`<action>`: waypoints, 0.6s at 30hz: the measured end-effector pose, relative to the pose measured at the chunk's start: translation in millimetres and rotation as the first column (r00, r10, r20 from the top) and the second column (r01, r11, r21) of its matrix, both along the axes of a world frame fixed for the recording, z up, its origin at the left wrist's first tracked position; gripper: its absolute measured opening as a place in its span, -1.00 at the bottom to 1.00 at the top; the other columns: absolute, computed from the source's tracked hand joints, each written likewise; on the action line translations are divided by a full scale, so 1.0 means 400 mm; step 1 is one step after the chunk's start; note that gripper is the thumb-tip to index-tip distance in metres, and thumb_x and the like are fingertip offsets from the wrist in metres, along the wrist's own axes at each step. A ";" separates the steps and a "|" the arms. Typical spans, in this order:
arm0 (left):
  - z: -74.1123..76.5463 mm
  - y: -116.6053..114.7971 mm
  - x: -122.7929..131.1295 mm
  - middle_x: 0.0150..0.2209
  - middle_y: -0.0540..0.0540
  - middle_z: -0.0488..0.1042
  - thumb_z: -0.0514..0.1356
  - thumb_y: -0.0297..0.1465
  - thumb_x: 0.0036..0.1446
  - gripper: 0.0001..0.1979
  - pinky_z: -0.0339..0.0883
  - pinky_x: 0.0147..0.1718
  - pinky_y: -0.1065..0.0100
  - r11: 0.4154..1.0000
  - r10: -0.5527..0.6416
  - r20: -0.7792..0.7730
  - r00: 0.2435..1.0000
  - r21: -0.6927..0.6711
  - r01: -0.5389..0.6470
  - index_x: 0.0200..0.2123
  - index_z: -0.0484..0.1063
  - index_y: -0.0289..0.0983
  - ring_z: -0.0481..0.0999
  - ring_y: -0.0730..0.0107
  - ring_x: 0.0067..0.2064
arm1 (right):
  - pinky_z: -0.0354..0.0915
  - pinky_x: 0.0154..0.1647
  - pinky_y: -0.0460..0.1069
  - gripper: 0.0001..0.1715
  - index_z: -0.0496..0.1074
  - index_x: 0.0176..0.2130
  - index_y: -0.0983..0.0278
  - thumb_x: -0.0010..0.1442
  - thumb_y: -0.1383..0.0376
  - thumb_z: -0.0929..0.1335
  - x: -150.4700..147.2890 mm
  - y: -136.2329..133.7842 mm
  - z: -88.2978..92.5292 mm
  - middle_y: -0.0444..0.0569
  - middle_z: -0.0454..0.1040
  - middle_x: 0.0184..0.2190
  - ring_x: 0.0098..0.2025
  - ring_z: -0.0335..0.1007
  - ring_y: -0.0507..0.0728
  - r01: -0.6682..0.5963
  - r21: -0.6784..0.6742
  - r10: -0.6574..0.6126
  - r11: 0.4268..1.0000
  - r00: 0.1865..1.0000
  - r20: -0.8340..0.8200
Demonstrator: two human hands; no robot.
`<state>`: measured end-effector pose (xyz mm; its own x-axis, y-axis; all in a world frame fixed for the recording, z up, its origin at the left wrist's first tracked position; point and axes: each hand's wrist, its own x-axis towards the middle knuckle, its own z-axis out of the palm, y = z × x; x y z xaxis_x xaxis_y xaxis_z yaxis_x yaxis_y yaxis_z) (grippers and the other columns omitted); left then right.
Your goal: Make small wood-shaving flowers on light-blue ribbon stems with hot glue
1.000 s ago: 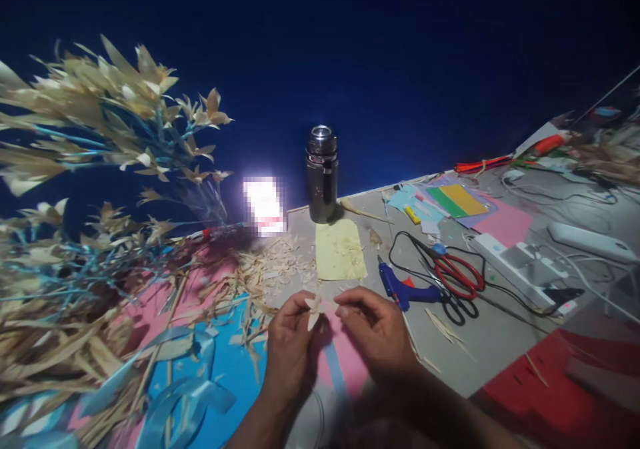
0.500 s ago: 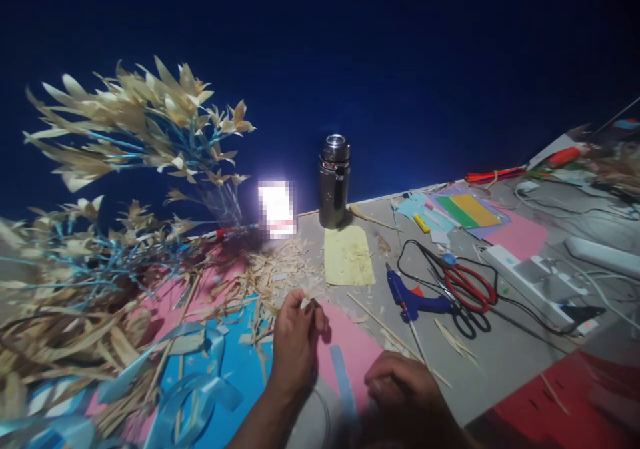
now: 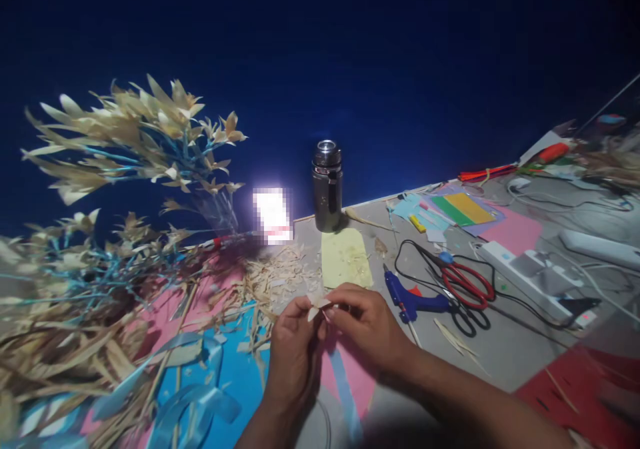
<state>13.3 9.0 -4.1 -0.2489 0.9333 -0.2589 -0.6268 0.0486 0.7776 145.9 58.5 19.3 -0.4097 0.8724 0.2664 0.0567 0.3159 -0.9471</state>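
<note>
Right hand has moved up and inward since half a second ago, when I saw it low and apart; it now meets the left hand at centre. I view both from the head camera. Left hand: thumb and fingers pinched on a small pale flower-like piece, which sits between the two hands. Right hand: fingers curled, tips against the same piece — whether they grip it or merely touch it, I cannot tell.

Beneath the hands lies a pink sheet bearing a blue strip. Just beyond them I note a yellow sheet with scraps on it, and behind that an upright dark flask. To the right of the right hand: a blue glue gun, a red-handled tool and, farther out, a white power strip. To the left of the left hand: coiled blue ribbon and dry strips — with blue-stemmed pale flowers rising beyond.
</note>
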 end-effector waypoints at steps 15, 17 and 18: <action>-0.019 -0.004 0.020 -0.49 0.08 0.46 0.48 -0.33 -0.09 -0.69 0.30 -0.48 0.50 0.989 0.128 -0.150 0.980 -0.054 -0.137 -0.37 0.41 -0.25 0.38 0.53 -0.51 | 0.34 -0.43 -0.07 -0.94 0.56 -0.35 0.27 0.14 0.36 0.41 -0.024 -0.010 -0.054 -0.08 0.54 -0.49 -0.48 0.43 0.06 0.074 -0.072 -0.081 0.995 0.992 -0.101; -0.022 -0.004 0.016 -0.52 0.08 0.45 0.48 -0.31 -0.08 -0.69 0.30 -0.49 0.49 0.990 0.105 -0.162 0.981 -0.080 -0.119 -0.36 0.42 -0.25 0.37 0.52 -0.53 | 0.31 -0.51 -0.08 -0.89 0.53 -0.30 0.28 0.11 0.30 0.43 -0.021 -0.010 -0.057 -0.11 0.52 -0.54 -0.54 0.40 0.05 0.056 -0.253 -0.089 0.966 0.989 -0.121; -0.022 -0.005 0.015 -0.56 0.09 0.43 0.48 -0.30 -0.07 -0.69 0.28 -0.51 0.49 0.990 0.094 -0.171 0.981 -0.090 -0.110 -0.37 0.43 -0.25 0.35 0.52 -0.54 | 0.30 -0.52 -0.09 -0.87 0.52 -0.29 0.28 0.12 0.27 0.43 -0.019 -0.011 -0.058 -0.13 0.50 -0.58 -0.55 0.39 0.05 0.041 -0.322 -0.087 0.946 0.988 -0.127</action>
<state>19.4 7.1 -12.8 -0.3885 0.8728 -0.2956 -0.4953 0.0727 0.8656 138.4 54.3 -3.9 -0.3292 0.9440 0.0208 -0.0710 -0.0028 -0.9975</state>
